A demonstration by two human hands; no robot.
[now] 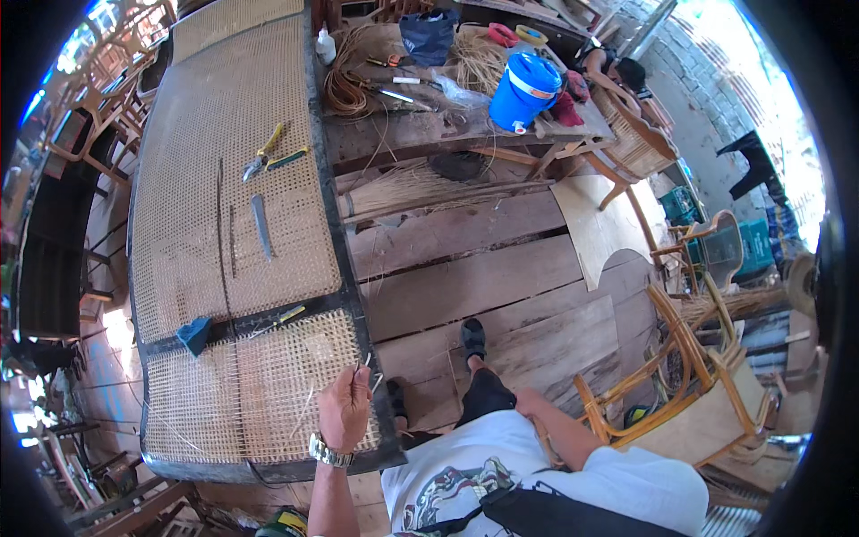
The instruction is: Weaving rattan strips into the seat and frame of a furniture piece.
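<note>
A long woven cane panel (206, 107) in a dark frame lies along my left side. Over its near right corner is my left hand (344, 410), closed with the fingertips pinched round a thin, slightly curved strip or pin (362, 362), too small to name surely. Loose pale cane strands (304, 410) lie on the weave next to this hand. My right hand (530, 404) is down beside my thigh, its fingers mostly hidden. Farther up the panel lie yellow-handled pliers (268, 143), a flat grey blade (260, 225), a blue cloth-like piece (193, 336) and a small yellow tool (291, 314).
A worktable (394, 134) at the back bears a blue water jug (525, 92), a white bottle (326, 46), a coil of brown cane (347, 94) and several tools. Rattan chair frames (680, 376) stand at right. A person (613, 72) bends over a chair beyond the table.
</note>
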